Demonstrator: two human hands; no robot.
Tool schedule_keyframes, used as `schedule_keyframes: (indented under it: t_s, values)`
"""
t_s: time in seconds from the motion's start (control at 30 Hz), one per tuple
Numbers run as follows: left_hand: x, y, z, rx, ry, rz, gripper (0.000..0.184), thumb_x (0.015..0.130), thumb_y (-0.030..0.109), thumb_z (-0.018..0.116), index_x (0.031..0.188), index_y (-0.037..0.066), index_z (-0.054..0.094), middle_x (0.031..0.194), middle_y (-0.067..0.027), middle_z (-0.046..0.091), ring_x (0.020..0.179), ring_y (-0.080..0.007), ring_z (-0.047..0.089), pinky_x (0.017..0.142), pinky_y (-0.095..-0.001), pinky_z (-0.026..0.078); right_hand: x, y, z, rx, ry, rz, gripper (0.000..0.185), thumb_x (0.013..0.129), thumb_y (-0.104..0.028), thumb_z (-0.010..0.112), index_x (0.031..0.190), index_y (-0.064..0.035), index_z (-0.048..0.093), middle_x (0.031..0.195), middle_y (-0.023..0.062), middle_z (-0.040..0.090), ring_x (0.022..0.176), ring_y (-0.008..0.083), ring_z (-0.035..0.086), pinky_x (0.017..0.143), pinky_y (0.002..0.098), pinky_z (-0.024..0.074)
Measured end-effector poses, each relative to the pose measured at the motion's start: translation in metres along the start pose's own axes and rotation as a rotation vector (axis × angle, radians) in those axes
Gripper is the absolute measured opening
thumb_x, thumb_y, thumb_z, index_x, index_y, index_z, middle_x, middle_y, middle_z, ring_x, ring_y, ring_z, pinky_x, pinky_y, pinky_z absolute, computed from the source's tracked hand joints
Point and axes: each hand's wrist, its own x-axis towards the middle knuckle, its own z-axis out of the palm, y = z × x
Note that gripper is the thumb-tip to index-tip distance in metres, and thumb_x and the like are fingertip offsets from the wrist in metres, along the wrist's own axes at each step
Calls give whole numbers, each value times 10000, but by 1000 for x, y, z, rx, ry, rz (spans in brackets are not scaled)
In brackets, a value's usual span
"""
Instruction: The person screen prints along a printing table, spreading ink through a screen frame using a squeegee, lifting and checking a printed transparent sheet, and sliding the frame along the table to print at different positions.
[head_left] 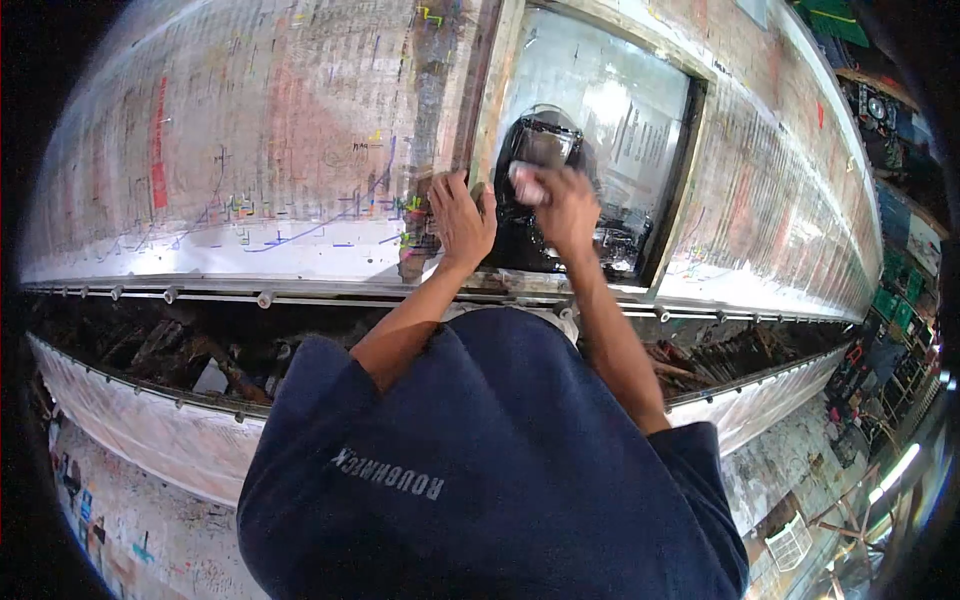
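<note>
My left hand (464,222) lies against the left side of a wooden frame (490,110), its fingers spread and holding nothing. Inside the frame is a pale screen (640,125) with dark, glossy wet ink or paint (522,240) over its lower left part. Over that dark area my right hand (568,212) is closed around a small pale wad, perhaps a cloth (527,184). Motion blurs this hand, and the wad is partly hidden by the fingers.
The frame rests on a long stained table (270,130) with coloured marks. Along its near edge runs a metal rail (200,294) with small knobs. Beyond a debris-filled gap stands another long table (160,430). Assorted equipment lies at the far right.
</note>
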Motion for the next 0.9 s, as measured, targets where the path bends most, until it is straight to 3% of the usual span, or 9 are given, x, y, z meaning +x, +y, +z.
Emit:
schedule_keyframes:
  t_s: [0.17,0.27,0.33,0.47,0.57,0.67,0.73,0.83,0.9]
  values:
    - [-1,7,-2,-37,29,-11,470,930,263,688,1224,-49,495,1161,-270,486,1119,-466,477,980,-576,383,-44,15,-7,43,-218,-146,392,712,-44,719,1079,-177,754,1085,57,714,1064,337,668,861,452,576]
    - [-4,6,-2,124,-45,-68,487,836,200,778,1178,-15,506,1171,-247,475,1135,-456,482,962,-566,392,16,28,-38,188,-262,7,310,815,-182,733,1121,-132,747,910,211,737,888,439,717,780,540,565]
    - [-1,9,-4,134,-50,-42,492,799,154,794,1170,7,506,1177,-235,465,1137,-450,483,959,-567,393,48,32,-39,61,-73,-44,275,858,-143,695,1126,-139,758,1004,181,735,929,399,711,794,485,579]
    - [-5,16,-4,35,-96,-119,552,800,120,782,1235,28,455,1192,-261,545,1136,-460,567,932,-581,436,-22,8,11,-122,328,-102,317,821,-56,697,1120,-141,762,960,99,724,883,339,713,787,445,588]
    - [-5,16,-1,-67,-50,-97,562,803,95,769,1250,20,436,1168,-264,584,1111,-471,601,921,-555,473,-78,2,-25,95,118,-71,428,771,-46,755,1193,-114,741,1080,90,744,1003,307,716,874,412,592]
    - [-1,40,-12,-82,-45,-146,467,829,49,748,1223,-4,502,1107,-262,611,1038,-439,637,905,-503,500,-107,66,-61,669,241,276,421,793,-40,735,1210,16,716,1181,118,749,1078,221,726,923,350,593]
    - [-5,53,-5,-54,-36,-114,435,837,38,727,1203,-20,500,1094,-256,608,1038,-412,643,908,-491,500,-138,173,-64,1040,197,486,416,841,-93,683,1219,82,687,1095,135,755,935,188,743,834,330,606]
    - [-15,63,52,-199,78,-6,462,802,77,755,1171,-30,497,1115,-255,595,1080,-442,614,939,-506,472,-177,311,-58,1044,454,705,301,851,-169,657,1043,38,759,882,130,760,740,189,734,655,326,591]
    - [-19,110,91,-222,-7,-192,480,821,118,774,1185,-20,492,1193,-275,597,1145,-450,601,965,-512,470,-179,353,-99,1010,417,750,237,836,-187,665,874,23,767,780,126,740,662,180,710,569,316,550]
